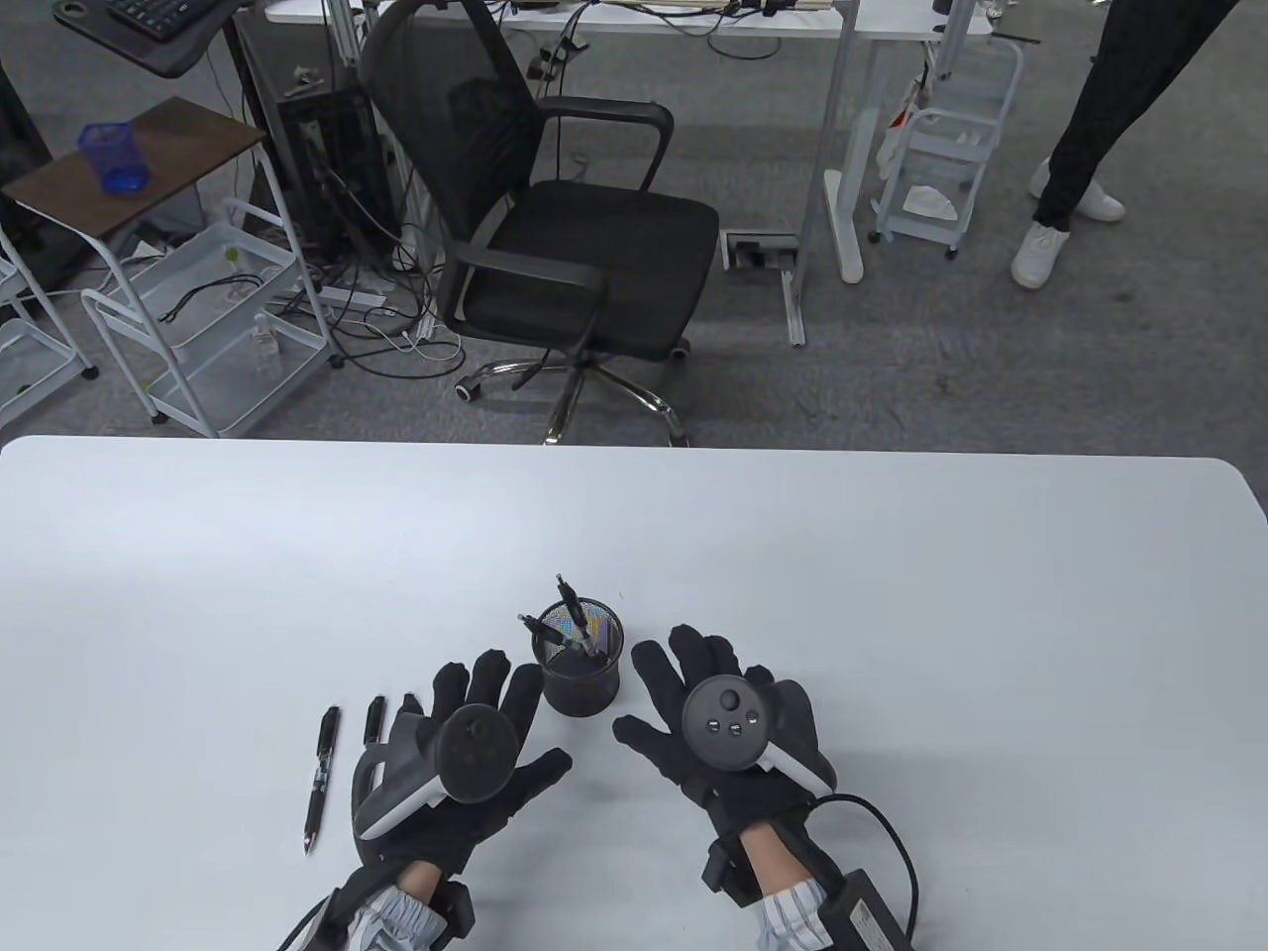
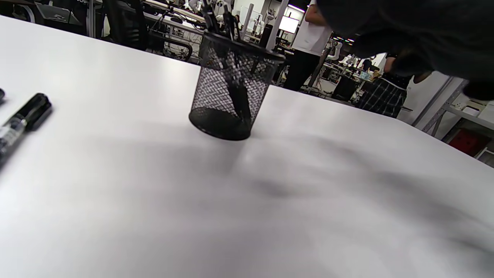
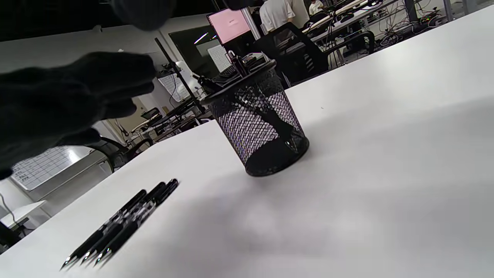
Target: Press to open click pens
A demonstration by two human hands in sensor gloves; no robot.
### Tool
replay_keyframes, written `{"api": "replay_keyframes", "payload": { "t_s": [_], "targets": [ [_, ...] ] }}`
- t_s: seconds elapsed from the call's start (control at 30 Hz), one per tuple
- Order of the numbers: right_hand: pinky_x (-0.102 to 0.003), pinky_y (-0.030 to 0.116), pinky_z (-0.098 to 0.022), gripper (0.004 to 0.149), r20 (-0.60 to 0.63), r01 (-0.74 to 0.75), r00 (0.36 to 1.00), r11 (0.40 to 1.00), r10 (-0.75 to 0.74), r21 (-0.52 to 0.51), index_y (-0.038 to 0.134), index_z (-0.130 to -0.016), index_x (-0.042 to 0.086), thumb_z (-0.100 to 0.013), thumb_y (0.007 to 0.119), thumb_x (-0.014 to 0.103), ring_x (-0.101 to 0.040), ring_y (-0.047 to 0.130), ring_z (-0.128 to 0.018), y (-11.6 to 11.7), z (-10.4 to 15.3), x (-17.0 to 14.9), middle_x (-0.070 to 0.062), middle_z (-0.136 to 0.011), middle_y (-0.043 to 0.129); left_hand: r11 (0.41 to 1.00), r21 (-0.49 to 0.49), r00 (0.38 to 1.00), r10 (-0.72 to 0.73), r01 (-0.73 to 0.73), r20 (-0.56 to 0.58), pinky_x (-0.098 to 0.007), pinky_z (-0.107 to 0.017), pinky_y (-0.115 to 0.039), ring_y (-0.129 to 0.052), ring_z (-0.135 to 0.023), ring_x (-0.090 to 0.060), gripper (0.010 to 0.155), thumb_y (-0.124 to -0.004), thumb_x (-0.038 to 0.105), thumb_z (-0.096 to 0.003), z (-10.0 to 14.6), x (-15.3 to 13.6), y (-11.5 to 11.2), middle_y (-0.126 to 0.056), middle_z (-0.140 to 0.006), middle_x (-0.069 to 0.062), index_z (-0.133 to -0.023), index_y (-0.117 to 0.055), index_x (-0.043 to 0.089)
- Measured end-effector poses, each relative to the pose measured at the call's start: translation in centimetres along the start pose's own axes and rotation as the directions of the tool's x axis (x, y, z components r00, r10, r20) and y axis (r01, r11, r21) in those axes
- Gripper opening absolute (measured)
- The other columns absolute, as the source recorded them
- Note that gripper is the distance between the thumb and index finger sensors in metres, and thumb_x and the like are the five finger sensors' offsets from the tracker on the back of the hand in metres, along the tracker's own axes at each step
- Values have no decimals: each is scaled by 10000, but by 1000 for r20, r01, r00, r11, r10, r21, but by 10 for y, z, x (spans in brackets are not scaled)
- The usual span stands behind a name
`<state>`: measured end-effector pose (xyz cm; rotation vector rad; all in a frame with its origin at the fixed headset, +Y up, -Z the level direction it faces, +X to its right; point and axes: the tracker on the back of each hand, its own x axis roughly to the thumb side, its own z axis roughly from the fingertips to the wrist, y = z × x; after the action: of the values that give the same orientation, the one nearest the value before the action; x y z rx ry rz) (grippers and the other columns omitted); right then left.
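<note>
A black mesh pen cup stands on the white table between my hands, with two click pens sticking out of it. It also shows in the left wrist view and the right wrist view. A black pen lies on the table left of my left hand, and another pen is partly hidden by that hand. The right wrist view shows the pens lying side by side. My left hand is open, fingers spread, just left of the cup. My right hand is open, just right of it. Neither holds anything.
A black office chair stands beyond the table's far edge. White wire carts are at the far left, and a person's legs at the far right. One loose pen lies at the left edge of the left wrist view.
</note>
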<state>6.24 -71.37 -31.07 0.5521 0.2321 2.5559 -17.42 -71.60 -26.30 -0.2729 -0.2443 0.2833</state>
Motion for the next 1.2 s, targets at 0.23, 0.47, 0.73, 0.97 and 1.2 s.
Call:
{"api": "replay_keyframes", "payload": {
  "t_s": [0.23, 0.47, 0.73, 0.97, 1.2],
  "targets": [
    [-859, 172, -634, 788, -33, 24, 999, 999, -25, -32, 361, -1208, -24, -642, 705, 404, -649, 231, -1060, -8, -50, 15, -388, -1209, 202, 1000, 12, 1000, 18, -18, 6, -853, -719, -235, -111, -1147, -596, 792, -605, 619, -692, 1, -2, 2, -76, -1311, -203, -1268, -228, 228],
    [-847, 184, -643, 799, -68, 129, 989, 992, -128, 10, 374, -1196, -53, -634, 745, 377, -641, 248, -1059, -3, -95, 5, -404, -1197, 206, 1000, 7, 1000, 23, -23, 8, -851, -719, -233, -114, -1148, -595, 786, -604, 616, -694, 1, -2, 2, -84, -1312, -203, -1271, -239, 228],
    [-847, 177, -637, 774, -104, 319, 943, 948, -318, -6, 425, -1199, -30, -636, 747, 393, -649, 225, -1056, 1, -122, -13, -414, -1196, 172, 999, 1, 999, 34, -34, 10, -850, -719, -230, -111, -1148, -593, 781, -603, 616, -695, -2, -4, 3, -85, -1313, -202, -1271, -245, 229],
    [-845, 154, -627, 731, -122, 393, 915, 918, -384, 55, 472, -1192, 19, -629, 772, 376, -653, 169, -1046, 20, -130, -24, -415, -1194, 122, 999, -3, 999, 39, -39, 11, -849, -718, -228, -111, -1146, -595, 778, -604, 616, -694, -2, -4, 3, -88, -1313, -203, -1273, -258, 228],
    [-854, 139, -607, 654, -130, 441, 892, 897, -433, 43, 566, -1163, 72, -618, 792, 354, -659, 135, -1036, 28, -135, -30, -415, -1197, 113, 999, 8, 999, 47, -47, 13, -850, -716, -225, -112, -1144, -600, 778, -605, 617, -694, -1, -5, 5, -89, -1313, -204, -1274, -263, 229]
  ]
}}
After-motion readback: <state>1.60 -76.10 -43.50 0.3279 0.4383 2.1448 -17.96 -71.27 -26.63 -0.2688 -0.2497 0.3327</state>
